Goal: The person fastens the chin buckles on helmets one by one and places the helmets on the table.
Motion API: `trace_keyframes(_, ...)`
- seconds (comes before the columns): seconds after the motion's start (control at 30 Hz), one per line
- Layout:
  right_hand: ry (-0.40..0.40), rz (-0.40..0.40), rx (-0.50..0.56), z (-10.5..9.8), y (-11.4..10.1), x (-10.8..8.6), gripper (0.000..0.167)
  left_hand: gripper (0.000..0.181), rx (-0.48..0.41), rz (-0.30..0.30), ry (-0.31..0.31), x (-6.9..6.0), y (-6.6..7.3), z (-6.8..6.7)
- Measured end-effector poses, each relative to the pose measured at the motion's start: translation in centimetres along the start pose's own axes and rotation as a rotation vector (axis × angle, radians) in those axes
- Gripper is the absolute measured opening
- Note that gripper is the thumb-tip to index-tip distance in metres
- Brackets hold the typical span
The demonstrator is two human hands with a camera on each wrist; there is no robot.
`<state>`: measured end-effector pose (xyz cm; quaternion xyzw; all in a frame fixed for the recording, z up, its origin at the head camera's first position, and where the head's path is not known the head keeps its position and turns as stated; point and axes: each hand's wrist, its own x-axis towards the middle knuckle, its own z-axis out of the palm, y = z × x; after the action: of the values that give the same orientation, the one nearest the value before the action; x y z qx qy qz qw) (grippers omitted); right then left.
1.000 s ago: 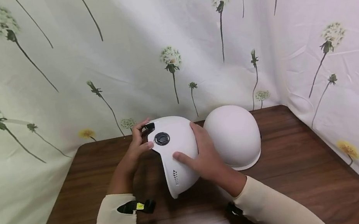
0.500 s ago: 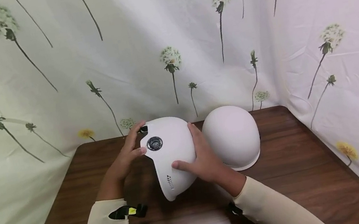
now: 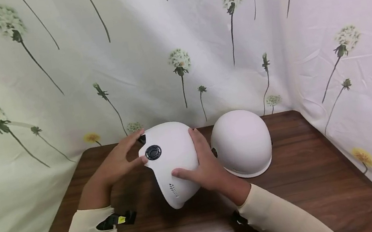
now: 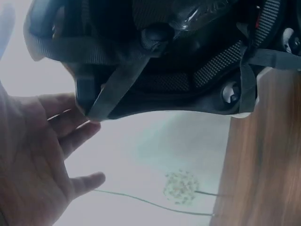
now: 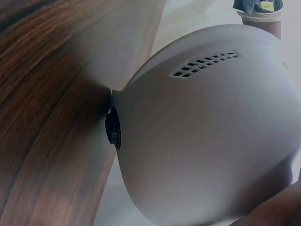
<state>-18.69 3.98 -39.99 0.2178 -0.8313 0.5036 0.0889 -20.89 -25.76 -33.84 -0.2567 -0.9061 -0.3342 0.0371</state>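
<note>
In the head view, a white helmet (image 3: 176, 146) with a black round dial (image 3: 153, 152) and a row of small vents is held on its side. My right hand (image 3: 205, 165) grips the shell from the right, thumb and fingers spread round it. On the left rim near the dial, my left hand (image 3: 117, 163) holds on by thumb and fingertips. The left wrist view looks into the helmet's dark padded inside, where webbing straps (image 4: 122, 80) cross; one finger stands apart from the rim there. Vents (image 5: 207, 63) show on the shell in the right wrist view.
A second white helmet (image 3: 243, 143) rests crown up on the brown wooden table (image 3: 312, 177), just right of the held one. Behind the table and along its sides hangs a white cloth (image 3: 143, 33) printed with dandelions.
The held helmet has moved a little left and tilted, and both hands have gone with it, the left one furthest. A dark spot on the second helmet's left side has come into view.
</note>
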Motion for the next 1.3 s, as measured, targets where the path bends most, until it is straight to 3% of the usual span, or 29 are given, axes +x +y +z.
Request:
trace_keyframes(0.17, 0.015, 0.012, -0.005, 0.5, -0.2, -0.4, 0.127, 0.101, 0.068, -0.067, -0.019, -0.2, 0.6, -0.3)
trace_keyframes(0.47, -0.006, 0.102, 0.064, 0.3, 1.2, -1.0, 0.127, 0.098, -0.002, 0.046, 0.025, -0.7, -0.6, 0.4)
trace_keyframes(0.77, -0.017, 0.072, 0.016, 0.8, 0.6, -0.7, 0.129, 0.101, -0.009, 0.086, 0.041, -1.8, -1.6, 0.1)
trace_keyframes(1.03, -0.039, 0.020, -0.184, 1.2, 0.6, -1.0, 0.127, 0.099, -0.028, 0.097, -0.030, -2.4, -2.4, 0.4)
trace_keyframes(1.3, -0.151, -0.176, -0.602, 1.9, 0.9, -1.3, 0.127, 0.121, -0.199, 0.021, -0.126, -2.3, -3.9, 2.5)
